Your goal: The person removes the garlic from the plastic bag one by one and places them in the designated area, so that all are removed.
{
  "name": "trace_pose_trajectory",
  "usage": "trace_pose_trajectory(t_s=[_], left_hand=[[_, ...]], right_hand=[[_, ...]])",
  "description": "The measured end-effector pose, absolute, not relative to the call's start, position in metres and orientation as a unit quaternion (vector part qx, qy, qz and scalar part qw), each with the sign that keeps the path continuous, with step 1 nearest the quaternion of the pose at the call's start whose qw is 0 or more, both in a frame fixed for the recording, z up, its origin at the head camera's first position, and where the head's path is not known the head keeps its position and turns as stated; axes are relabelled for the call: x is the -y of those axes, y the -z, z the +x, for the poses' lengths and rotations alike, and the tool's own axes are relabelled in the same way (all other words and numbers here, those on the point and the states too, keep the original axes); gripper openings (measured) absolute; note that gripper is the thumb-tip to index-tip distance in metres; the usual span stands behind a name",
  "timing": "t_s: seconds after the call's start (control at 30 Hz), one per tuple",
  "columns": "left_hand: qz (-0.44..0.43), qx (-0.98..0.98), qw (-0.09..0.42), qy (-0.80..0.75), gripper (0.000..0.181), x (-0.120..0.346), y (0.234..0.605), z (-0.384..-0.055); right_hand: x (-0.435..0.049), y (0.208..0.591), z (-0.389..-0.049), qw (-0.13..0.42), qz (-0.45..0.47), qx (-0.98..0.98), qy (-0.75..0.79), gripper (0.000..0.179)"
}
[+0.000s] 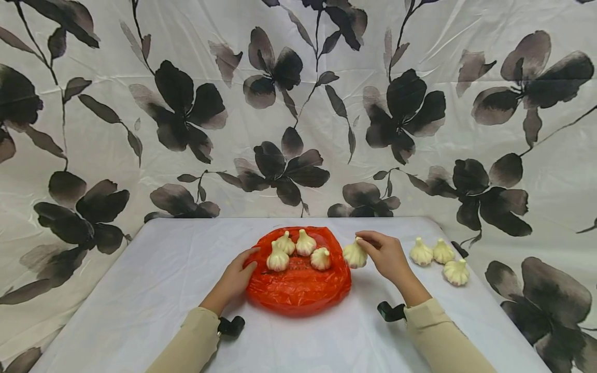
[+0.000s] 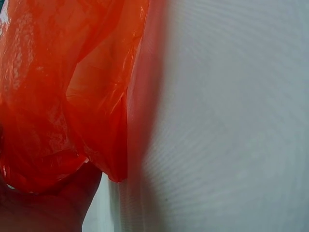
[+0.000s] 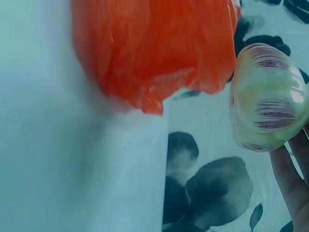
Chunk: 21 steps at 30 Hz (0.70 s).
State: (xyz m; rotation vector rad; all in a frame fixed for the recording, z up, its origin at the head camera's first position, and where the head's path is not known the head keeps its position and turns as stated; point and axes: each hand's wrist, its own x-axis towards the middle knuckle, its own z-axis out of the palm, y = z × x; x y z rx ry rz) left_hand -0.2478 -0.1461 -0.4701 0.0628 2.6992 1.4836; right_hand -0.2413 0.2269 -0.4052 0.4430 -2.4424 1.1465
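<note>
A red plastic bag (image 1: 298, 295) lies spread on the white table, with several garlic bulbs (image 1: 305, 243) resting on it, stems up. My left hand (image 1: 235, 277) grips the bag's left edge; the left wrist view shows the thumb side against the crinkled plastic (image 2: 43, 121). Beside the bag's right edge, my right hand (image 1: 382, 254) pinches a garlic bulb (image 1: 354, 255) by its stem from above. That bulb's rounded, purple-streaked underside (image 3: 270, 101) faces the right wrist camera, with fingers (image 3: 289, 183) behind it.
Three more garlic bulbs (image 1: 443, 251) stand grouped near the table's right edge, beyond my right hand. A small black object (image 1: 459, 249) sits at that edge behind them. The white table (image 1: 154, 280) backs onto a floral cloth (image 1: 280, 119). Black wrist cameras (image 1: 391, 312) hang below both wrists.
</note>
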Motion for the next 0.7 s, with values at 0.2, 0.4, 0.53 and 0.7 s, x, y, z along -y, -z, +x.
trace_pose_trajectory(t_s=[0.2, 0.4, 0.53, 0.7], left_hand=[[0.019, -0.876, 0.033, -0.480, 0.046, 0.147, 0.471, -0.248], [0.018, -0.878, 0.032, -0.478, 0.046, 0.146, 0.470, -0.248], [0.017, -0.877, 0.032, -0.479, 0.046, 0.146, 0.470, -0.247], [0.018, -0.878, 0.032, -0.478, 0.046, 0.146, 0.469, -0.247]], right_hand=[[-0.240, 0.406, -0.241, 0.208, 0.144, 0.876, -0.410, 0.025], [-0.252, 0.407, -0.239, 0.206, 0.125, 0.883, -0.403, 0.026], [-0.261, 0.408, -0.238, 0.207, 0.110, 0.887, -0.398, 0.027], [-0.273, 0.411, -0.236, 0.216, 0.092, 0.893, -0.384, 0.028]])
